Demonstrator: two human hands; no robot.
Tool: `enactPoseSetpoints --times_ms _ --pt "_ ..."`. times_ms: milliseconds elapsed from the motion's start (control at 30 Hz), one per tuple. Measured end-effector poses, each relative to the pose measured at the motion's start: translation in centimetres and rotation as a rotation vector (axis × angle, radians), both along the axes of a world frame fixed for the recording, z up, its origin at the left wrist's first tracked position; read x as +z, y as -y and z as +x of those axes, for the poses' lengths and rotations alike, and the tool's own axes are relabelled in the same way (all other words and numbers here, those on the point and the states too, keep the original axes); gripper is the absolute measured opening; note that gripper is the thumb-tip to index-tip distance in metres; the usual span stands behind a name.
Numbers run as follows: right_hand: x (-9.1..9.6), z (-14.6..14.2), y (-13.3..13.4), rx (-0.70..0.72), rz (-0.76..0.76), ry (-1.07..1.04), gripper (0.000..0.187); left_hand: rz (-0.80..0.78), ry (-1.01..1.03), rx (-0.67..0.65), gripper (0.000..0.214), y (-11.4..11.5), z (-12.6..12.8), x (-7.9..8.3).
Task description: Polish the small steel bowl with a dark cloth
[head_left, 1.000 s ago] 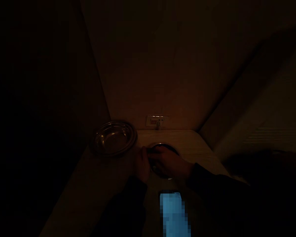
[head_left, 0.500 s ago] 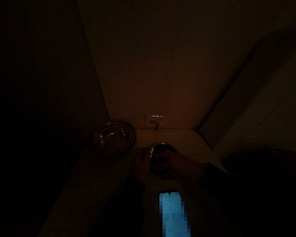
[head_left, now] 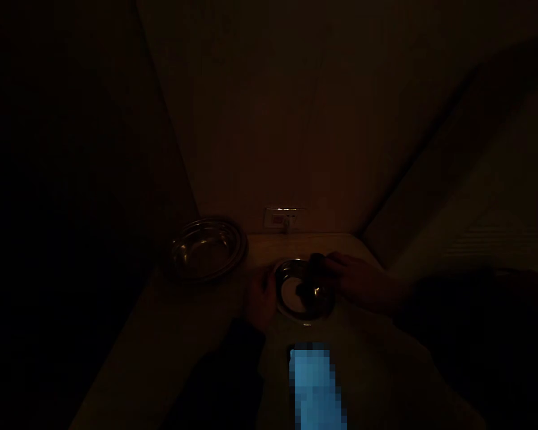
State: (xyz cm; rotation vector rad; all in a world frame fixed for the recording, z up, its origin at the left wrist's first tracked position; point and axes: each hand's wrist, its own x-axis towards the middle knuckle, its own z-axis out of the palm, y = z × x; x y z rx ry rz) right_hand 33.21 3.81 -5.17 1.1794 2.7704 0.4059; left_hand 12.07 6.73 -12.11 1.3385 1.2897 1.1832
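Note:
A small shiny metal bowl (head_left: 290, 294) stands on the table in front of me, its inner floor catching some light. At its left side my left hand (head_left: 257, 298) holds the rim between thumb and fingers. My right hand (head_left: 352, 278) is over the bowl's right rim, its fingers closed round a dark object (head_left: 318, 264). Darkness hides what that object is. A dark patch lies inside the bowl on the right; I cannot tell if it is contents or shadow.
Wide metal bowls or basins (head_left: 206, 254), apparently stacked, sit at the back left. A lit phone (head_left: 316, 388) lies in front of the small bowl. A wall socket (head_left: 284, 218) with a plug is behind the wooden table (head_left: 161, 358). The room is very dark.
My right hand has moved from inside the bowl to its right rim and now shows a dark object in its fingers. More of the bowl's inside shows. My left hand has stayed put.

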Motion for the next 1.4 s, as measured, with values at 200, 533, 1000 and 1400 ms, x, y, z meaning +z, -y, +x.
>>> enactPoseSetpoints --times_ms 200,533,1000,1400 --pt "0.0 -3.8 -4.3 0.122 -0.047 0.028 0.032 0.036 -0.064 -0.01 0.027 -0.2 0.0 -0.6" --pt "0.9 -3.7 -1.5 -0.041 -0.339 0.016 0.011 0.031 -0.11 0.039 0.03 0.0 0.3 -0.5" --pt "-2.3 -7.7 -2.0 -0.349 -0.278 -0.329 0.023 0.053 -0.136 0.054 0.03 0.0 0.4 -0.5" --pt "-2.3 -7.9 -2.9 -0.285 -0.572 -0.538 0.029 0.057 -0.09 0.091 0.029 0.0 0.4 -0.7"
